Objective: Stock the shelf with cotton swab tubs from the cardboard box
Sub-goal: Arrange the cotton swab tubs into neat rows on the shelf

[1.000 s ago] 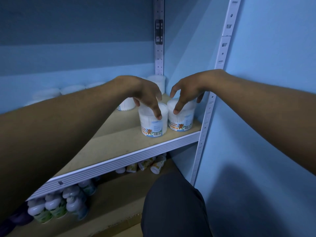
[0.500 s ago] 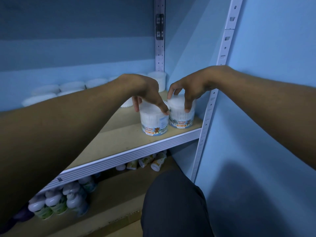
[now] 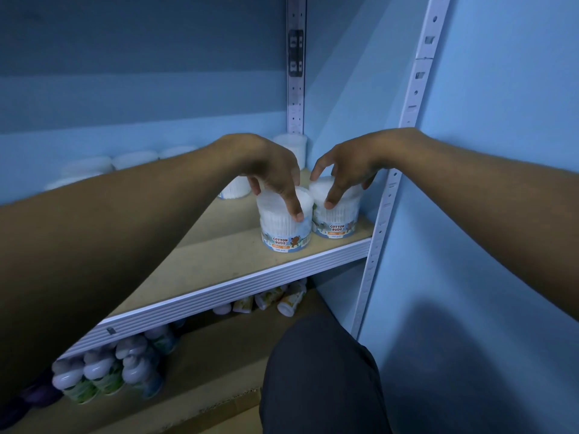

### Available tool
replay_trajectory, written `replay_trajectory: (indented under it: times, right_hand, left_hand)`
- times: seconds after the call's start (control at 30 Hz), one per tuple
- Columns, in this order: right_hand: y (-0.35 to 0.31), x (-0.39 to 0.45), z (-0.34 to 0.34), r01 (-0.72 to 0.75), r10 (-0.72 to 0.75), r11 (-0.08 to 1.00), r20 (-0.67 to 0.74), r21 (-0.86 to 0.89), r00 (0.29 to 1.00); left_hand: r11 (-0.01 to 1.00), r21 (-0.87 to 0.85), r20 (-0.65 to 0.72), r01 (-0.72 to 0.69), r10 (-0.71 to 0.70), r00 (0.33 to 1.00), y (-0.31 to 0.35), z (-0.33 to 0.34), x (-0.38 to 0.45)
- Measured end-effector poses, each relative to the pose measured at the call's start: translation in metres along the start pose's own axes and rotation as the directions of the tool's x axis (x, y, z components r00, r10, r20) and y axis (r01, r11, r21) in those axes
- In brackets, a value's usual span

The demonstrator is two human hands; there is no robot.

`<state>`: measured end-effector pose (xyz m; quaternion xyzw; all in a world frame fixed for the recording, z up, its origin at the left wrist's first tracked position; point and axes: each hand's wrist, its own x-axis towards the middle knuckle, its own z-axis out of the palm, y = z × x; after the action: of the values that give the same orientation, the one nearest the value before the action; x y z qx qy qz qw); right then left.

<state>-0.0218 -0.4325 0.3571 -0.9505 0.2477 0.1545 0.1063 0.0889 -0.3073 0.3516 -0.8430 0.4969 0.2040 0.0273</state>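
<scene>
2 cotton bud tubs gripped from above at the right front corner of the shelf (image 3: 238, 261).

The left hand (image 3: 269, 170) curls its fingers down around the lid of the left tub (image 3: 285, 223); just beside it, the right hand (image 3: 347, 167) clasps the right tub (image 3: 336, 214) the same way. Both tubs stand upright, long axis vertical, clear-walled, packed with white swabs, "COTTON BUDS" labels facing forward. More white tubs (image 3: 134, 159) line the back; bottles (image 3: 106, 371) fill the shelf below.

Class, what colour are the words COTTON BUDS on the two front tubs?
Orange, on a pale blue label; the head view shows it best on the left tub.
</scene>
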Motion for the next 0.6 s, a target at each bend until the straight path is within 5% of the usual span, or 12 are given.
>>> replay_trajectory:
  times: [0.6]
  right_hand:
    - [0.0042, -0.0103, -0.0013, 0.043, -0.046, 0.996, 0.043, 0.08, 0.998]
  left_hand:
    - [0.988, -0.04, -0.056, 0.147, -0.149, 0.987, 0.0022, 0.0055, 0.0086]
